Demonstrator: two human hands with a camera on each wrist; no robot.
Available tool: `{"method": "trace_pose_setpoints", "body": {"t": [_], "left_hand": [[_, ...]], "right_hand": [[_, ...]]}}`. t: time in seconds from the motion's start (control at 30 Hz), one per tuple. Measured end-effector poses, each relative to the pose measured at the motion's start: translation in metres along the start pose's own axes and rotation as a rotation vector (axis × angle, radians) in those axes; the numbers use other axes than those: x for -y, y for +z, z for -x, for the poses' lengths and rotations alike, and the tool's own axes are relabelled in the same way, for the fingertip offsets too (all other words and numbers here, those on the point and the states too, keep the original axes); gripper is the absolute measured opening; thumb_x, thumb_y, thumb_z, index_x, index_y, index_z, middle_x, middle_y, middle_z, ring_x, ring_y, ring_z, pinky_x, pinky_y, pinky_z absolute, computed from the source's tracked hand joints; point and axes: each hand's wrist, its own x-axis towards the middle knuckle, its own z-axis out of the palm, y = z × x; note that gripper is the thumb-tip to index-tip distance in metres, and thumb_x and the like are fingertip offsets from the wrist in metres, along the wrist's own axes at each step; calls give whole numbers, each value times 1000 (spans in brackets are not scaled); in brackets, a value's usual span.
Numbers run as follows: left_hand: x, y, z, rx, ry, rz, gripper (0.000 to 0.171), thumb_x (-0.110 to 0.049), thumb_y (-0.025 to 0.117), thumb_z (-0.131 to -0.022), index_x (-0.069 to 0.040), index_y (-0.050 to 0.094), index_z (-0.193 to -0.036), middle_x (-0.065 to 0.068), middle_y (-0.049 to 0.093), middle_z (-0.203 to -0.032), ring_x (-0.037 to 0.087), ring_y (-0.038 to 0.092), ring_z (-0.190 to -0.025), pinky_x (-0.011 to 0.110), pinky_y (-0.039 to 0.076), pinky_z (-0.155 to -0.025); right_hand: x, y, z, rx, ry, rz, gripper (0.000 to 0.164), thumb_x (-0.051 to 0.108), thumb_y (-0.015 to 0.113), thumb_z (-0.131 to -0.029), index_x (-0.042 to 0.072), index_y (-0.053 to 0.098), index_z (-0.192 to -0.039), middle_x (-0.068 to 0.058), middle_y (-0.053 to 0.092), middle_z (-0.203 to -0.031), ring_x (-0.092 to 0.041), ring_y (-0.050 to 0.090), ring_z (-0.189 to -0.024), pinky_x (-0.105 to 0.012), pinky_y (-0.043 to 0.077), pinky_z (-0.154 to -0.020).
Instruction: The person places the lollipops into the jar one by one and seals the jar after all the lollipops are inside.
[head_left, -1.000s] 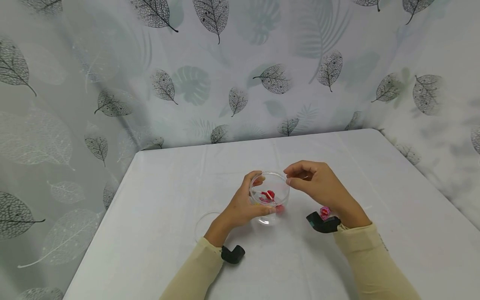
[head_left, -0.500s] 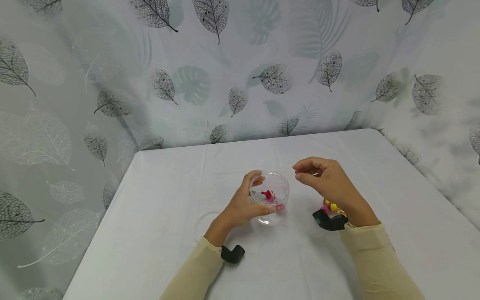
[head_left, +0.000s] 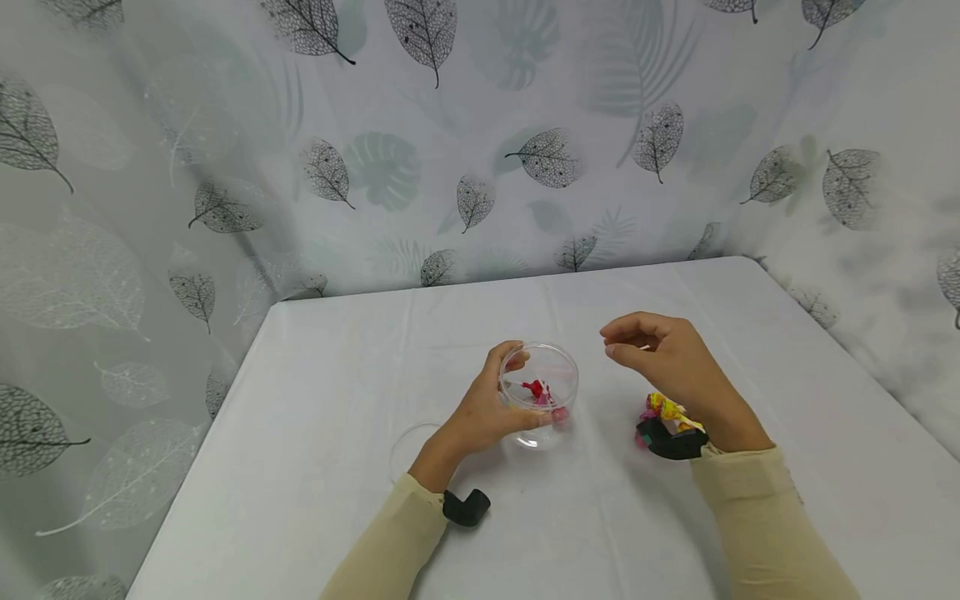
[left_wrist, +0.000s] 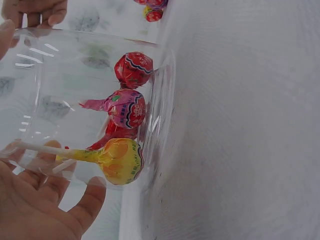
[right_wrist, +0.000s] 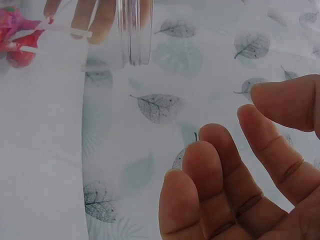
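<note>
The left hand (head_left: 483, 414) has its grip curled round the side of a clear jar (left_wrist: 65, 80), mouth up near the middle of the table (head_left: 337, 400); the right hand (head_left: 666, 354) hangs beside it, fingers loosely bent and grip empty. Inside, heads near the base, are a yellow lollipop (left_wrist: 121, 161), a pink lollipop (left_wrist: 127, 108) and two red lollipops (left_wrist: 134, 70). The loose lollipops (head_left: 660, 406) lie under the right wrist, partly hidden by a black wrist camera (head_left: 671, 442). If this is filling, as I judge, good practice is simple — steady the jar without squeezing, pinch one loose lollipop by its stick, lower it head first inside the rim, then let go. As for writing, the pink wrapper carries white characters on a red patch, and the yellow one shows small print — no word or brand legible on either.
</note>
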Motion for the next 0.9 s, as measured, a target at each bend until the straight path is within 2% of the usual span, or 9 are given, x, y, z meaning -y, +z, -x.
{"method": "trace_pose_setpoints", "body": {"t": [0.17,0.3,0.5,0.6,0.7,0.8,0.9], "left_hand": [[0,2,-2,6,4,1,102,-32,92,-79,-32,28,-158,5,42,-162,29,38,-149,57,36,-117],[0,2,-2,9,2,-1,103,-32,93,-79,-32,28,-158,3,42,-161,27,39,-148,55,39,-115],[1,2,-3,5,6,2,102,-30,92,-79,-30,28,-158,4,42,-161,30,39,-147,54,42,-113],[1,1,-3,5,8,5,101,-31,93,-79,-32,28,-157,4,43,-161,28,39,-147,55,41,-114],[1,1,-3,7,9,14,101,-32,93,-79,-35,28,-156,4,42,-161,24,38,-148,55,37,-117],[1,1,-3,11,13,20,102,-32,92,-79,-35,27,-157,6,41,-163,20,37,-149,56,34,-119],[1,2,-3,12,13,20,102,-31,92,-79,-31,27,-158,6,41,-162,20,37,-148,56,34,-119]], "right_hand": [[-10,-13,4,-35,14,33,22,22,69,-101,9,74,-118,-4,73,-112,-11,65,-95,-24,53,-77],[-22,-24,9,-56,36,40,23,22,69,-102,7,73,-118,-3,73,-110,-10,66,-93,-24,54,-77],[-46,-43,19,-55,130,58,29,23,65,-104,3,70,-124,-9,71,-115,-9,65,-92,-23,55,-77],[-58,-49,23,-20,204,81,33,24,63,-105,1,67,-128,-15,69,-122,-10,65,-96,-23,56,-78],[-68,-52,24,44,274,112,35,24,62,-105,0,66,-130,-17,69,-125,-18,64,-103,-28,55,-80],[-74,-50,25,106,305,130,34,22,64,-103,-1,66,-129,-16,70,-122,-25,62,-107,-33,52,-82],[-78,-47,26,145,322,133,31,19,67,-100,-1,68,-124,-13,71,-117,-27,63,-104,-34,51,-82]]}}
